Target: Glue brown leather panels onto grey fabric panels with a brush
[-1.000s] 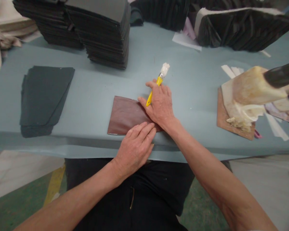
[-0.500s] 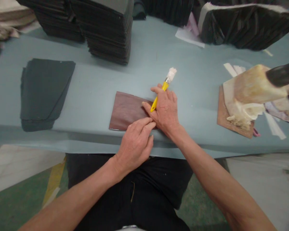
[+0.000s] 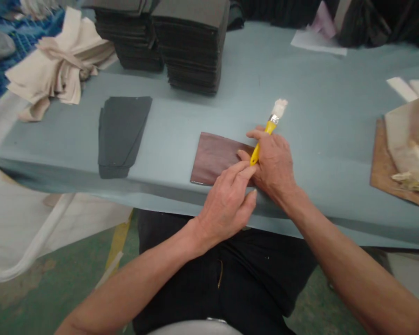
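A paintbrush (image 3: 270, 127) with a yellow handle, a metal band and white-coated bristles is tucked in my right hand (image 3: 276, 163), its bristles pointing away from me. That hand rests over the right end of a flat brown leather-like piece (image 3: 214, 157), its thumb lying on the piece. My left hand (image 3: 227, 200) reaches across the piece's near edge with fingers stretched and thumb apart. Its fingertips meet the base of my right thumb, and nothing shows in its grasp. The piece's right end is hidden under both hands.
Dark flat pieces (image 3: 122, 135) lie overlapped on the left. Tall dark stacks (image 3: 193, 51) stand behind, with beige cloth strips (image 3: 61, 65) at the far left. On the right, a glue-crusted container (image 3: 412, 135) sits on a brown board (image 3: 379, 158). The blue-green table cover (image 3: 321, 111) hangs over the front edge.
The view has swung left, so everything appears shifted right. My left fingertips have slid slightly up against the right thumb, near the brush handle's end. The leather-like piece looks unmoved on the table.
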### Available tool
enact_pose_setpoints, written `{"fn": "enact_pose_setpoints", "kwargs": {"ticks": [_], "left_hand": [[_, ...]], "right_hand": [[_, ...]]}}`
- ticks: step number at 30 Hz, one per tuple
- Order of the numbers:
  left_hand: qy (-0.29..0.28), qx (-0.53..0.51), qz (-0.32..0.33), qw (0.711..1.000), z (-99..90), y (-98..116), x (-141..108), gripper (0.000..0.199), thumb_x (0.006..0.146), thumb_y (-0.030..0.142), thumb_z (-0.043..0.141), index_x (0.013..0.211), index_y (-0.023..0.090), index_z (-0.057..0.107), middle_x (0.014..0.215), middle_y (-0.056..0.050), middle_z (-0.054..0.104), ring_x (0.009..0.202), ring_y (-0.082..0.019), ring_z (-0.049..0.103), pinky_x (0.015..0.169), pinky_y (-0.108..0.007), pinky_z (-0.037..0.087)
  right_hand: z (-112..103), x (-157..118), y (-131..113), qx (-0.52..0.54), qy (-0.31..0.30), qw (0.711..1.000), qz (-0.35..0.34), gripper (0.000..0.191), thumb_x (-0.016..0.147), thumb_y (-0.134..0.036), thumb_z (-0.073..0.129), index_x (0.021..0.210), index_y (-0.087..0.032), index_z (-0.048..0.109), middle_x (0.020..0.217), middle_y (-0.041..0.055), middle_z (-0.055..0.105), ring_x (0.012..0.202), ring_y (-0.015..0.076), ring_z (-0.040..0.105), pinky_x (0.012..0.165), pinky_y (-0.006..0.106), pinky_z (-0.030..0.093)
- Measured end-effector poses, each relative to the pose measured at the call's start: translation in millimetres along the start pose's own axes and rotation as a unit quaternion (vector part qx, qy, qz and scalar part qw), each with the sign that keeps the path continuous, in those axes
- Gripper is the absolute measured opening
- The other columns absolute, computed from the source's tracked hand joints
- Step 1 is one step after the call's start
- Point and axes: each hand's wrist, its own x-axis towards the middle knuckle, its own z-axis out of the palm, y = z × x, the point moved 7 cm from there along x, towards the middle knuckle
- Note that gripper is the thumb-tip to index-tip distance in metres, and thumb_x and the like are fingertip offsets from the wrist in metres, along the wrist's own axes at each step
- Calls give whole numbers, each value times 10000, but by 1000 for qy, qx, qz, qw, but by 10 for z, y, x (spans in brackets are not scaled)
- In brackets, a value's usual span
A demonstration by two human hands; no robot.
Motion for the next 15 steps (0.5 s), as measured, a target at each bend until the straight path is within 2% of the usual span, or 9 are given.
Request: {"fn": "enact_pose_setpoints", "kwargs": {"ticks": [2,5,10,13,15], "left_hand": [[11,6,5,1000,-123,-65,91,328,1075,175,497,1395,143,560,1421,-176,694,1371,-251,635,1197,-439,518],[9,62,11,998,-392,-277,217,226,1076,205,508,1253,168,644,1216,-110,768,1160,-232,700,1062,-411,556],[-79,114,24,990,-770,-646,359,176,1057,208,539,1104,164,703,1070,-71,783,1021,-206,709,958,-351,538],[-92,135,7,987,-824,-749,476,191,1065,236,520,1058,180,703,1003,-54,771,904,-185,693,848,-322,519],[-111,152,12,982,-736,-768,545,204,1071,261,513,1020,185,696,952,-49,757,856,-183,677,810,-319,498]], "right_hand": [[-6,-1,-18,7,3,1000,-11,372,1043,-388,520,1344,-185,604,1444,206,695,1263,360,659,1100,533,491],[-20,-1,-49,10,5,1000,-19,370,1019,-338,567,1353,-180,597,1469,213,681,1295,366,656,1114,543,495],[-27,19,-100,11,-22,999,-34,375,1000,-291,607,1360,-188,591,1536,221,634,1380,374,618,1157,578,480],[-40,28,-107,2,-33,999,-36,384,1009,-306,609,1375,-196,584,1551,219,621,1382,372,615,1151,582,485],[-48,28,-104,-5,-36,999,-34,385,1016,-316,603,1382,-202,579,1540,215,628,1360,370,625,1132,580,494]]}}
